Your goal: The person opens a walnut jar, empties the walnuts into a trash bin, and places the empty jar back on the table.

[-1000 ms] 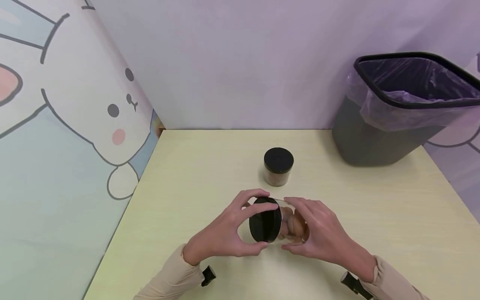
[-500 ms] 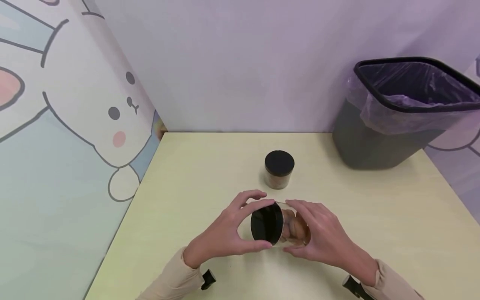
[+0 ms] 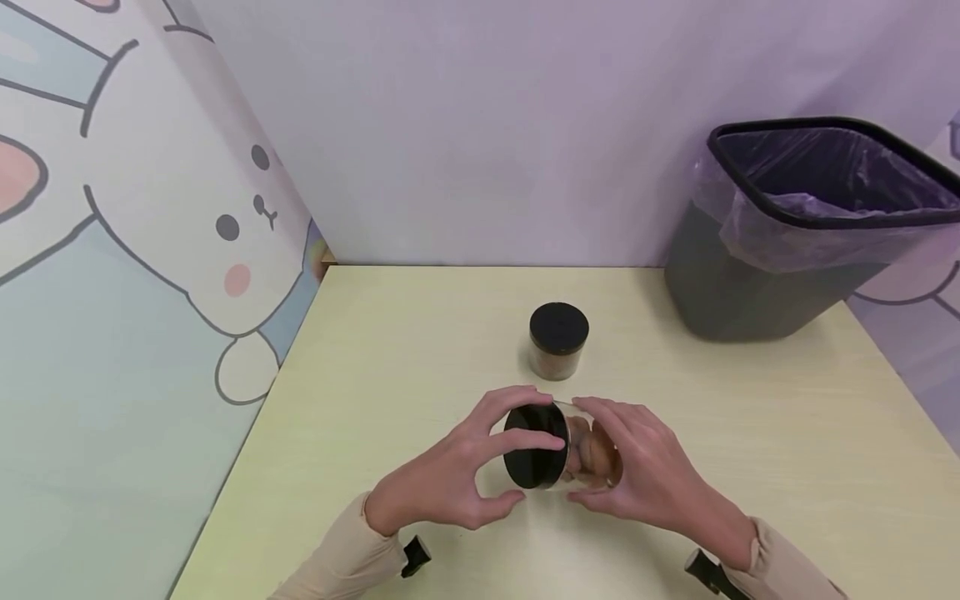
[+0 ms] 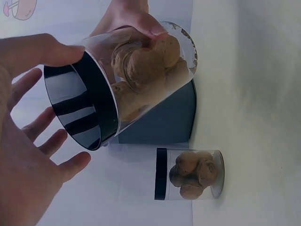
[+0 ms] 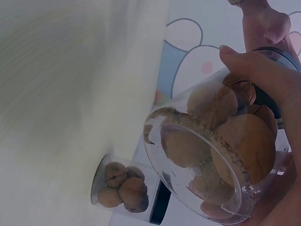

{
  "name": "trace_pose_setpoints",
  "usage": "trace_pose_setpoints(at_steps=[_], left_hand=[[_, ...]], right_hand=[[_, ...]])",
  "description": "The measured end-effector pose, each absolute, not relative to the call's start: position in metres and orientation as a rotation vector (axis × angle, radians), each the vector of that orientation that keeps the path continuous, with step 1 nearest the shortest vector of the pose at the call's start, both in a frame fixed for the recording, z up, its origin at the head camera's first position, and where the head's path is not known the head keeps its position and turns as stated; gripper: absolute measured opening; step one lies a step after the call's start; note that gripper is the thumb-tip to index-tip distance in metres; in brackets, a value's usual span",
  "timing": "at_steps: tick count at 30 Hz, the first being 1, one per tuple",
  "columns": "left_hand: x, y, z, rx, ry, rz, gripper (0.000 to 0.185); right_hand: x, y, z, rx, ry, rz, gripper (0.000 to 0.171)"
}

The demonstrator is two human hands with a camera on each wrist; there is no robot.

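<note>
My right hand (image 3: 637,458) grips a clear jar (image 5: 202,160) by its body, thumb on one side and fingers on the other. The jar is tipped on its side above the table, black lid (image 3: 536,462) to the left and base to the right. Inside are several brown, round, cracked lumps that look like walnuts (image 4: 146,66). My left hand (image 3: 457,467) spreads around the lid; its thumb stands off the lid's near side in the head view, while a finger lies across the lid. In the left wrist view, several left fingers (image 4: 75,167) are splayed apart from it.
A second clear jar (image 3: 555,360) with a black lid stands upright on the pale table (image 3: 405,333) behind the hands, holding similar brown lumps. A grey bin (image 3: 750,283) with a plastic liner stands at the back right. Walls border the back and left.
The left thumb has come away from the lid, and the left fingers have spread and shifted over it. The right hand keeps its grip on the jar.
</note>
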State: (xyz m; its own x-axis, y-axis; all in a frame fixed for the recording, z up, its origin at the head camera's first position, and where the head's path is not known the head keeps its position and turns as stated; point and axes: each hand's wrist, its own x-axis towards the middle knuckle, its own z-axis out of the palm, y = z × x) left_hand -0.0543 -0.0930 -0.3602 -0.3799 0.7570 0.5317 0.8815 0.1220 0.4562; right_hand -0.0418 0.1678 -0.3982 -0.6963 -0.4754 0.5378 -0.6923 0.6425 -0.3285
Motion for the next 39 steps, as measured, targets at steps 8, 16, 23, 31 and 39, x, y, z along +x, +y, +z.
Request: trace_pose_setpoints(at_steps=[8, 16, 23, 31, 39], left_hand=[[-0.057, -0.092, -0.363, -1.625, -2.232, -1.111, 0.069], [-0.056, -0.090, -0.369, -1.423, -2.341, -1.172, 0.073], [-0.055, -0.088, -0.371, -1.255, -2.371, -1.147, 0.076], [-0.055, -0.093, -0.365, -1.429, -2.345, -1.146, 0.079], [-0.054, -0.095, -0.360, -1.606, -2.275, -1.023, 0.074]], right_hand=[[-0.044, 0.168, -0.400, 0.932, -2.474, 0.751, 0.097], [-0.044, 0.169, -0.399, 0.924, -2.508, 0.761, 0.096], [-0.044, 0.168, -0.399, 0.934, -2.499, 0.753, 0.096], [-0.044, 0.169, -0.399, 0.933, -2.504, 0.767, 0.096], [-0.047, 0.167, -0.401, 0.958, -2.480, 0.787, 0.096]])
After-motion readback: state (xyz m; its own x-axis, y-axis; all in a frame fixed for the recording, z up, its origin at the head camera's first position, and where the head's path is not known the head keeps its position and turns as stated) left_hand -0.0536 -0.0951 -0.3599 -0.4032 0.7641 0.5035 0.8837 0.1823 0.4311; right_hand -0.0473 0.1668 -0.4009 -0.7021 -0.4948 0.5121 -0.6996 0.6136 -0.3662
